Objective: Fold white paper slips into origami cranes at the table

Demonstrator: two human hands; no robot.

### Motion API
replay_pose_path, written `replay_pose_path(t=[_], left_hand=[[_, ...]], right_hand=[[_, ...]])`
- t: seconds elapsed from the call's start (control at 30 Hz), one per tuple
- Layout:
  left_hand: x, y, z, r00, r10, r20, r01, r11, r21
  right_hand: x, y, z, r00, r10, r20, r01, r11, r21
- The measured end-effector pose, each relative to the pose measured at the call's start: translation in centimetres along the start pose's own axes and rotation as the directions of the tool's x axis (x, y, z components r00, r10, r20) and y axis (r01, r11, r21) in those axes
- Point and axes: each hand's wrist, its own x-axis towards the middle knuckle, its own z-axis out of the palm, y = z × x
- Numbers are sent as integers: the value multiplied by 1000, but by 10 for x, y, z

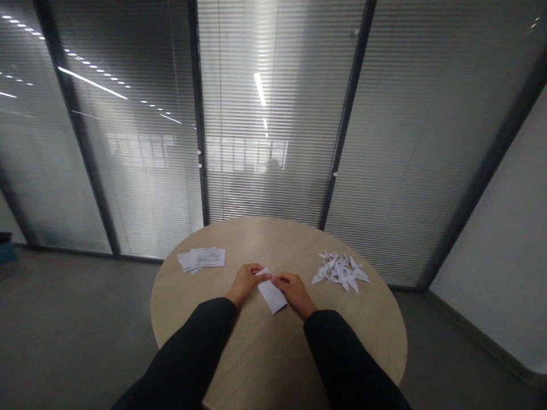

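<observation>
A folded piece of white paper (272, 296) lies slantwise between my hands near the middle of the round table. My left hand (248, 280) grips its upper left part, thumb on top and fingers bent around the edge. From the other side my right hand (294, 289) pinches the paper's upper right edge, its fingertips close to my left thumb. The lower end of the paper sticks out toward me. Small creases under the fingers are hidden.
A pile of white folded paper cranes (341, 270) sits at the right of the wooden table (260, 353). Several loose sheets of printed paper (209, 258) overlap at the left. Behind the table stands a glass partition with blinds (265, 193); a white wall (499, 256) is at the right.
</observation>
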Motion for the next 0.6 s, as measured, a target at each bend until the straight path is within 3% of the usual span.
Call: replay_pose_path(t=[0.3,0.43,0.6], left_hand=[[-3,8,-8,970,-50,-238,-3,977,-215],[-4,10,-7,969,-89,-230,20,957,-288],[-5,12,-6,962,-105,-253,37,964,-262]], right_hand=[[3,6,1,993,81,89,-89,992,91],[0,6,1,991,91,94,-100,989,104],[-1,5,1,992,84,98,-91,993,75]])
